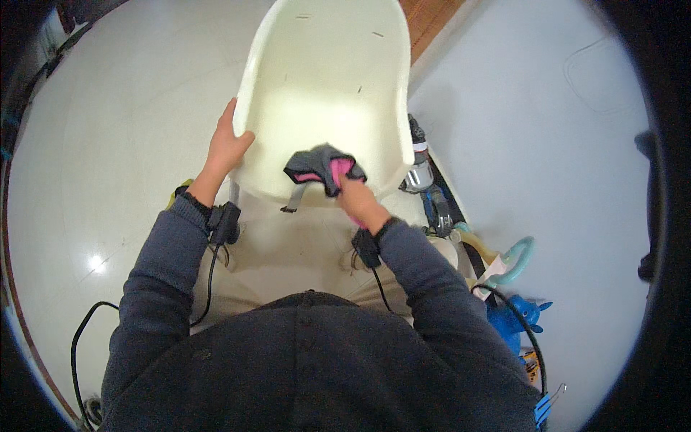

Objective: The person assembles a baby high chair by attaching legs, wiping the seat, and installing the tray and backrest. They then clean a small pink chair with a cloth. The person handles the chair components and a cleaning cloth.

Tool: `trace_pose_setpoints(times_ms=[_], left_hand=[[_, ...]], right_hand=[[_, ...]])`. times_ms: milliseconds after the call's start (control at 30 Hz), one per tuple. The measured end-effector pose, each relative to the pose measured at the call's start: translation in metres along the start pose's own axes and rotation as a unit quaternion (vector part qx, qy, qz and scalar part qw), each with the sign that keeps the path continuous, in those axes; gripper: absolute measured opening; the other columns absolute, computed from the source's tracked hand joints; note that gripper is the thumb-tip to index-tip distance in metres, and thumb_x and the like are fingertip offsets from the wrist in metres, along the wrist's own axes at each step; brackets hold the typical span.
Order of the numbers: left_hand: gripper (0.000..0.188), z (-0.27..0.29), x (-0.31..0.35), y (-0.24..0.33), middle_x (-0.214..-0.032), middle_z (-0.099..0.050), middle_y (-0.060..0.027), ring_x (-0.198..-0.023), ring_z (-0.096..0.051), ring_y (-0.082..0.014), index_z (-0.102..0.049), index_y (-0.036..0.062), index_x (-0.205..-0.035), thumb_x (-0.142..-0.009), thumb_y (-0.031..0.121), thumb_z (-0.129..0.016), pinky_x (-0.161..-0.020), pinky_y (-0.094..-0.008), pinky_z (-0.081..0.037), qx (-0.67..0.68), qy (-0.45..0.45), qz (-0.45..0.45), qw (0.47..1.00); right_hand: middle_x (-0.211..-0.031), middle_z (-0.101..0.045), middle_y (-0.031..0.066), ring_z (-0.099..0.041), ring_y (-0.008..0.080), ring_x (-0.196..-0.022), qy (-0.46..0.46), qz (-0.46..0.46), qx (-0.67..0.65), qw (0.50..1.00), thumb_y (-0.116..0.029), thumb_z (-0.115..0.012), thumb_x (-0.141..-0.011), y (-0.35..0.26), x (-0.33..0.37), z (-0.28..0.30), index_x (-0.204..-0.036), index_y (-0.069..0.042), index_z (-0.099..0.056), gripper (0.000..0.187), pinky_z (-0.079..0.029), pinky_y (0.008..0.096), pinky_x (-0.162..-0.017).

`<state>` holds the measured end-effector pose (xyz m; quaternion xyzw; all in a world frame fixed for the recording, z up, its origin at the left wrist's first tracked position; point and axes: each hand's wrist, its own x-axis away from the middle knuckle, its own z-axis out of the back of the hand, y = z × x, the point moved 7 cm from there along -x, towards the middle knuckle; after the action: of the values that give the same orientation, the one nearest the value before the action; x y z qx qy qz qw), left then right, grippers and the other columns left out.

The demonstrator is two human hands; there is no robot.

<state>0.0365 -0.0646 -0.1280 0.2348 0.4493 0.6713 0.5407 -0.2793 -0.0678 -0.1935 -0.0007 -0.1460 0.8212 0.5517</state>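
Observation:
In front of me stands a cream-white plastic child's seat with a tall curved back and narrow slots. My left hand grips its left side edge, the thumb lying over the rim. Over the front of the seat, my right hand is closed on a crumpled grey and pink cloth piece with black edging. The cloth's exact kind is not clear. A short grey strap with a dark end hangs at the seat's front edge, beside the cloth.
To the right of the seat lie a silver-and-dark appliance, a pale green curved toy part and a blue animal toy, along a pale blue-grey surface. Black cables run near my forearms. Pale tiled floor extends on the left.

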Motion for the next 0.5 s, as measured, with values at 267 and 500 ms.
trace_pose_setpoints(times_ms=[267,500], left_hand=[[0.070,0.006,-0.015,-0.039,-0.147,-0.026,-0.0183,-0.133,-0.031,-0.0364,-0.025,0.0170,-0.146,-0.087,0.040,-0.056,-0.104,-0.0531,-0.034,0.055,-0.006,0.059,0.997],[0.045,0.049,0.027,0.094,-0.139,-0.041,-0.0081,-0.130,-0.033,-0.0277,-0.048,0.0192,-0.132,-0.087,0.015,-0.050,-0.109,-0.0450,-0.026,-0.100,0.188,-0.292,0.932]], right_hand=[[-0.092,-0.067,0.0191,-0.062,0.0252,-0.084,0.083,-0.060,-0.230,0.968,-0.042,-0.056,-0.088,0.026,0.122,0.163,-0.111,-0.001,-0.061,0.047,-0.048,0.0368,-0.078],[-0.083,-0.067,0.0150,-0.064,0.0211,-0.077,0.314,-0.221,-0.098,0.918,-0.043,-0.063,-0.084,0.146,0.286,0.347,-0.105,-0.002,-0.057,0.046,-0.051,0.0346,-0.069]])
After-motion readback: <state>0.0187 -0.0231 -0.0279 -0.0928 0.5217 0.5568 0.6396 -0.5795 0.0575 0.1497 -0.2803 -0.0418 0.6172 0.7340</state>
